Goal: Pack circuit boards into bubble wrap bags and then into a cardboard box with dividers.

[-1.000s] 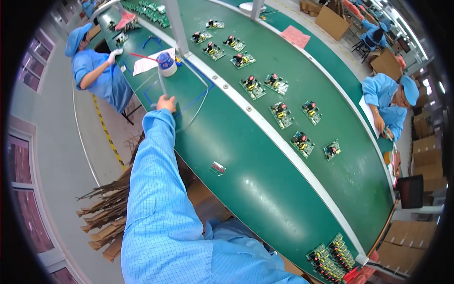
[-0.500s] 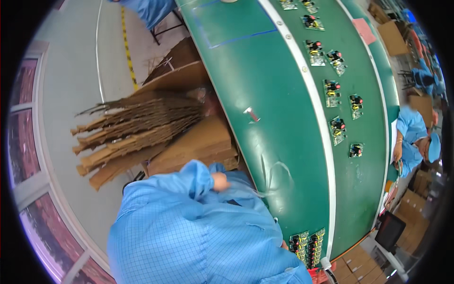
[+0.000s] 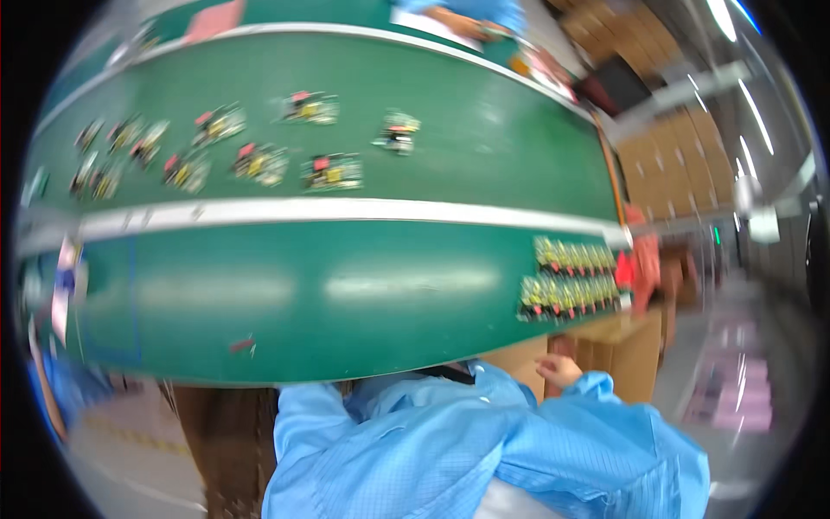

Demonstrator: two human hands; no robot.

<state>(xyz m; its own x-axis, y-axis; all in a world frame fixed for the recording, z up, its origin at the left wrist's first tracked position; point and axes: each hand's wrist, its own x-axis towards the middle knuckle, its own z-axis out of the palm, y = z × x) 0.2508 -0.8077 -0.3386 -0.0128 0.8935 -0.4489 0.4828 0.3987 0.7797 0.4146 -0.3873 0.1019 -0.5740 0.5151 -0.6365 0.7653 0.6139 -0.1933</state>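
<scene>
My right hand [image 3: 560,370] is just off the near edge of the green workbench [image 3: 389,320], over a cardboard box [image 3: 618,350]. Its fingers look loosely bent and a little apart, with nothing visible between them, though the picture is blurred. Two rows of small circuit boards [image 3: 571,290] stand close together on the bench, beyond that hand. My left arm shows only as a blue sleeve [image 3: 311,415] at the near edge; the hand itself is hidden.
Several loose circuit boards [image 3: 333,173] lie on the bench beyond a white rail [image 3: 346,210]. A small red-and-white piece [image 3: 243,344] rests near the front edge. Across the bench a person in blue [image 3: 475,17] works. Red material [image 3: 641,259] hangs at the right end.
The view has swung to the right, toward the bench and its right end. My right hand now shows; the left hand and the clear strip by it have gone out of sight.
</scene>
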